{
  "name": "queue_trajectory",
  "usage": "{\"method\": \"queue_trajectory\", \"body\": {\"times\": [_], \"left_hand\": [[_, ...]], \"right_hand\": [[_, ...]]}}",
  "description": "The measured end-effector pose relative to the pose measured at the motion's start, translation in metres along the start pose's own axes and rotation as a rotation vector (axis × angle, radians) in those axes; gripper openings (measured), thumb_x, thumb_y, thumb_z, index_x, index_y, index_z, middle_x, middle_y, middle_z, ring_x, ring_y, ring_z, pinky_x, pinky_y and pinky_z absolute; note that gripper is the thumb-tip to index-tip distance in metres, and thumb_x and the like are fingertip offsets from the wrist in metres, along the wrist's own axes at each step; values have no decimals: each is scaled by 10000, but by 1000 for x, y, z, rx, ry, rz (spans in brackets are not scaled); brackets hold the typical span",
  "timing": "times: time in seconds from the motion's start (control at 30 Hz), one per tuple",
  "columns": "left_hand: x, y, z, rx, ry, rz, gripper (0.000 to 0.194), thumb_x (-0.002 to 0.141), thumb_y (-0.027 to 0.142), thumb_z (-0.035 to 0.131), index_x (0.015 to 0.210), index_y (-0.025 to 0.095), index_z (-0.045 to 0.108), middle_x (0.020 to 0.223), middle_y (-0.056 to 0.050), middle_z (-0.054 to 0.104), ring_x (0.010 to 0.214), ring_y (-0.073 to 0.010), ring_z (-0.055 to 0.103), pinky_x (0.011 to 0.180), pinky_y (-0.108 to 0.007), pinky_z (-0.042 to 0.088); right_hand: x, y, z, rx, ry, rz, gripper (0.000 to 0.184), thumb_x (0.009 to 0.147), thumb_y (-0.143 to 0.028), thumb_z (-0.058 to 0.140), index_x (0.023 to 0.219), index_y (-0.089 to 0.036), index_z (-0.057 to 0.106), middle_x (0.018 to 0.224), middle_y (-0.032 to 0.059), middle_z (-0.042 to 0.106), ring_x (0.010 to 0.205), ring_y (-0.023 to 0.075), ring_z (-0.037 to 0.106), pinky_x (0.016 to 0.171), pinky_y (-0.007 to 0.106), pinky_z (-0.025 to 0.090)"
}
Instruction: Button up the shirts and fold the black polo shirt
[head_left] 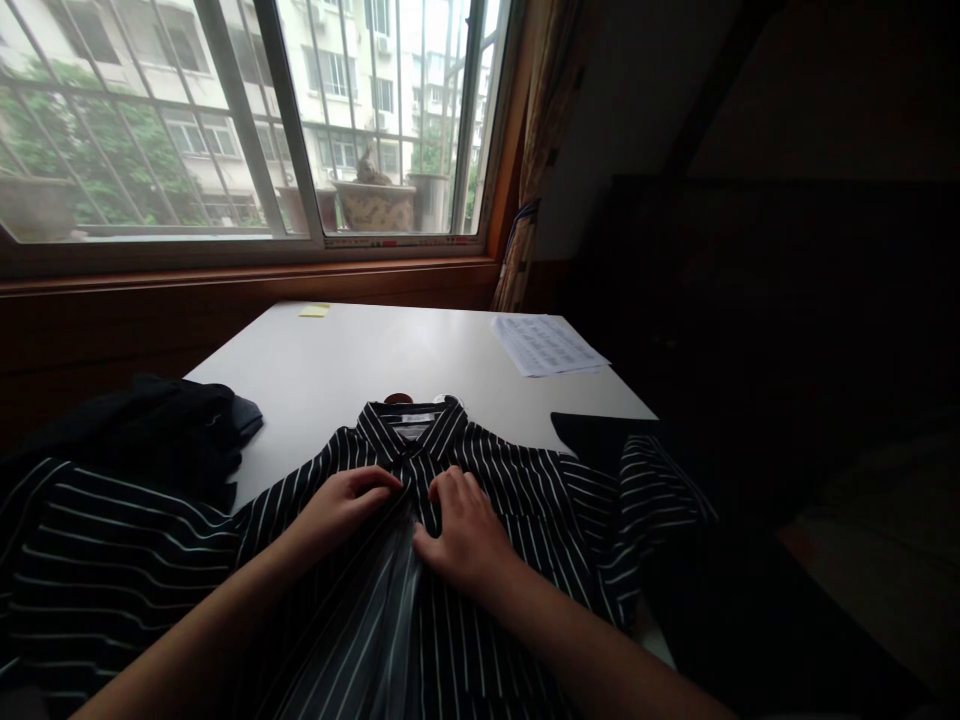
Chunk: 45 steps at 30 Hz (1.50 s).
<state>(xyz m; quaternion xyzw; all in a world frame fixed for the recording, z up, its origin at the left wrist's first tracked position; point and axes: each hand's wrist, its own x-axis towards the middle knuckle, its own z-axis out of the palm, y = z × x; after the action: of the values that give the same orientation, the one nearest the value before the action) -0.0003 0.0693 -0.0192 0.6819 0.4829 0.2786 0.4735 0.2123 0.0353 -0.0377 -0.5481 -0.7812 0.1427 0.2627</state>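
Note:
A black shirt with white stripes [517, 490] lies front up on the table, its collar at the far end. At the neck the collar is joined, and below it the front parts, showing the greyish inside. My left hand [349, 508] is closed, with thumb and fingertips pinching one front edge just under the collar. Opposite it, my right hand [469, 535] has curled fingers and thumb on the other front edge, a little lower. Its fingertips are partly hidden against the cloth. Both sleeves spread outward, past the table's sides.
Dark clothing [142, 430] is heaped at the left edge of the white table [375, 345]. Printed sheets [551, 345] lie at the far right, a yellow sticky note [314, 311] at the far left. Dark cloth [592, 430] hangs over the right edge. Behind stands a barred window [300, 130].

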Motion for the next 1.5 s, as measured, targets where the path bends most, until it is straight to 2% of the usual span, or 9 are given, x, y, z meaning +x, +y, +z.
{"method": "queue_trajectory", "body": {"times": [0.17,0.4,0.57,0.8,1.0,1.1,1.27,1.37,1.5], "left_hand": [[-1,3,1,76,-36,117,213,839,256,575,963,187,734,975,-49,710,946,-211,650,862,-318,511],[-5,-2,28,423,96,280,178,847,286,657,1011,255,719,1028,-61,641,994,-240,578,894,-386,489],[-8,-3,41,552,194,274,181,854,262,649,1029,252,692,1064,-70,604,1023,-262,538,900,-420,476],[-10,3,40,569,191,263,153,863,251,628,1006,239,682,1029,-61,606,991,-251,532,876,-400,472],[-7,-4,41,598,169,294,112,867,189,595,940,223,673,953,-54,625,921,-237,532,834,-380,462],[-5,-8,41,607,158,306,111,860,153,581,911,213,659,941,-52,627,890,-228,534,818,-372,458],[-5,-9,39,545,142,306,92,889,174,564,911,207,646,949,-51,625,904,-226,541,814,-366,453],[-6,-4,37,496,132,285,74,896,203,579,911,205,652,943,-49,626,902,-224,547,816,-367,452],[-6,0,35,441,135,276,75,895,227,593,904,214,667,945,-50,625,919,-223,561,833,-367,461]], "right_hand": [[2,2,-2,4,-3,-26,150,768,-195,629,853,-223,509,949,42,529,913,223,477,813,368,450],[7,6,-4,92,29,-18,97,799,-143,586,756,-210,531,852,23,555,841,192,502,781,327,438],[9,7,-10,290,59,65,82,800,-135,577,757,-201,555,786,3,569,748,160,535,700,287,435],[10,11,-17,515,31,150,46,838,-194,570,800,-198,597,742,-13,620,703,151,587,659,266,454],[10,9,-15,357,-26,68,51,809,-156,611,821,-205,606,807,3,622,794,169,585,738,293,465],[8,7,-12,232,-10,13,83,814,-214,649,836,-212,569,840,12,594,833,184,550,764,317,456],[3,4,-6,95,-17,-15,241,763,-319,719,870,-222,526,901,22,561,886,212,504,797,354,448],[2,2,-5,62,-18,-12,252,729,-279,719,875,-225,522,910,22,553,904,220,493,809,359,445],[3,2,-5,58,-7,-3,170,737,-192,665,828,-222,525,874,18,561,870,207,493,802,342,440]]}}
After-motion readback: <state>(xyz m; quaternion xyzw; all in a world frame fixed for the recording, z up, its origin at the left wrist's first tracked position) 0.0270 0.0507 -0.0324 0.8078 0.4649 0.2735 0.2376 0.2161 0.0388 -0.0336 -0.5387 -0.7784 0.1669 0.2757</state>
